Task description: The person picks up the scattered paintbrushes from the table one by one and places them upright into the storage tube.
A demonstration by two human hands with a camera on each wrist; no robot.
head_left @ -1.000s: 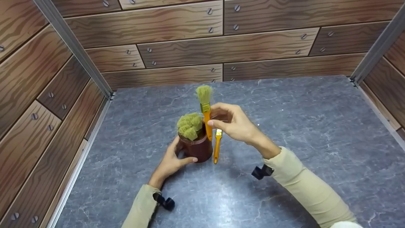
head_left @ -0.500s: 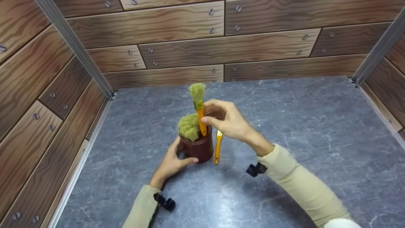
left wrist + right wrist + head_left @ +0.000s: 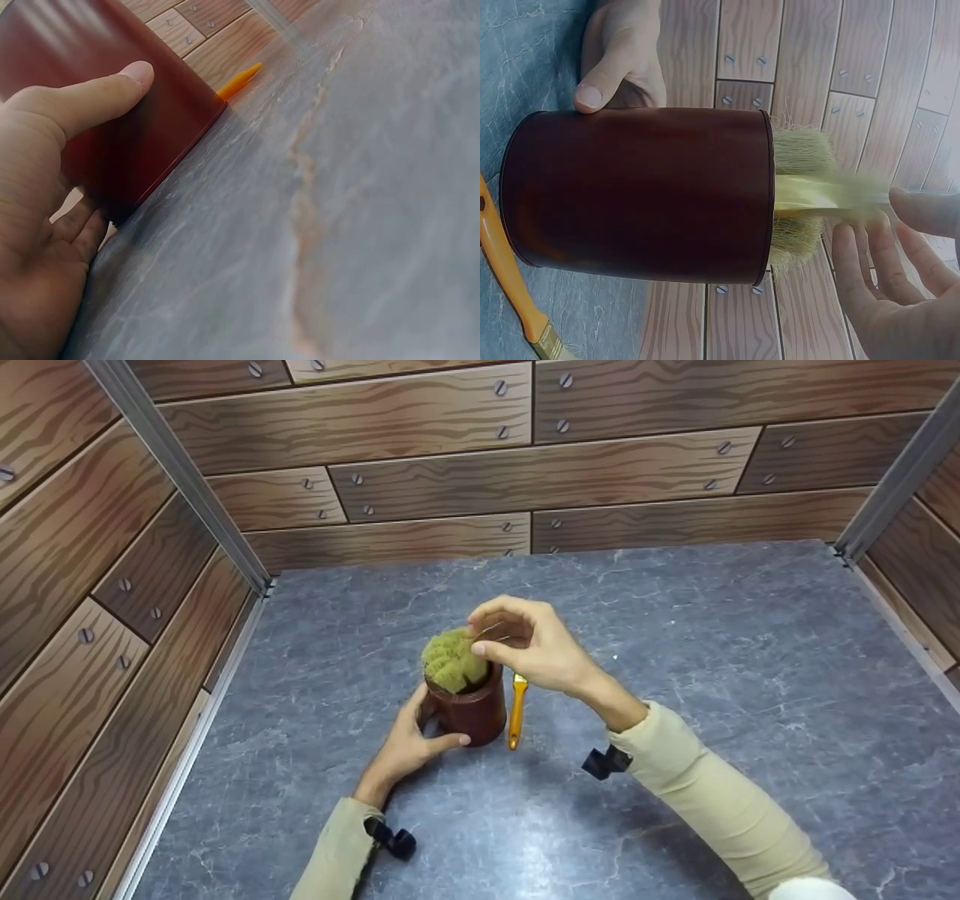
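Observation:
A dark reddish-brown cup (image 3: 474,718) stands upright on the table with several paintbrushes (image 3: 452,656) in it, their pale bristles up. My left hand (image 3: 409,744) holds the cup low on its side, thumb in front. Above the rim is my right hand (image 3: 544,654), thumb and fingertips apart. In the right wrist view, a motion-blurred paintbrush (image 3: 810,193) is mostly inside the cup, its metal band and bristles close to the fingertips. Its handle is hidden by the cup wall. Another paintbrush (image 3: 517,714) with an orange handle lies on the table just right of the cup.
Grey marbled table (image 3: 712,675) lies beneath everything. Wood-patterned walls (image 3: 435,427) with metal corner posts (image 3: 180,472) enclose it at the back and both sides.
The paintbrush that the right hand pinched has moved left over the cup, been let go and dropped into it. The left hand and cup have stayed in place.

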